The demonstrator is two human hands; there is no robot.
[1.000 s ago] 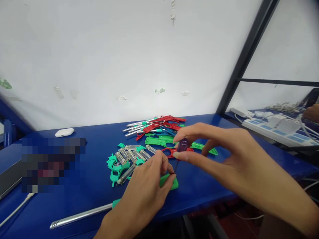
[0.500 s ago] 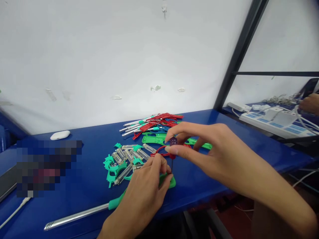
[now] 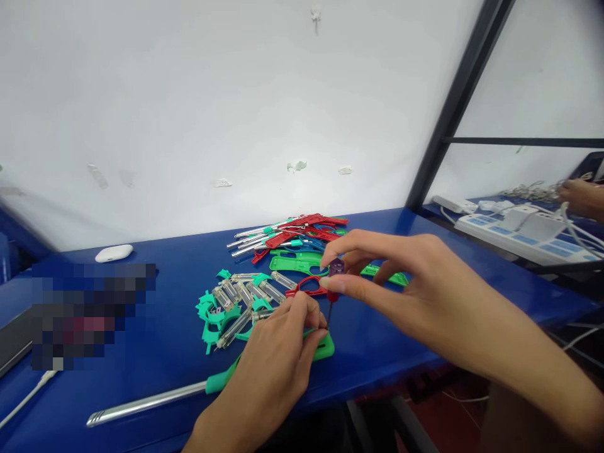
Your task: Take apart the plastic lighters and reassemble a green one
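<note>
My left hand (image 3: pixel 276 349) is closed on a green long-nosed lighter (image 3: pixel 324 348), whose metal tube points left over the blue table (image 3: pixel 179 314). Its fingertips pinch beside the screwdriver's tip; whether a screw lies there is hidden. Between thumb and index finger, my right hand (image 3: pixel 406 277) grips the purple and red handle of a small screwdriver (image 3: pixel 336 270). The shaft points down, slightly tilted, with its tip at the lighter's green body. Just past my left hand lie clear fuel tanks (image 3: pixel 243 294) and teal plastic parts (image 3: pixel 207 311).
Red, green and metal lighter parts (image 3: pixel 302 233) are piled near the wall. Green shell halves (image 3: pixel 287 261) lie before them. A white case (image 3: pixel 114 253) sits at the left. On the right are a power strip (image 3: pixel 523 233) and another person's hand (image 3: pixel 582 196).
The screwdriver's handle has shifted slightly right with my right hand, so the shaft leans a little more. My left hand stays on the lighter.
</note>
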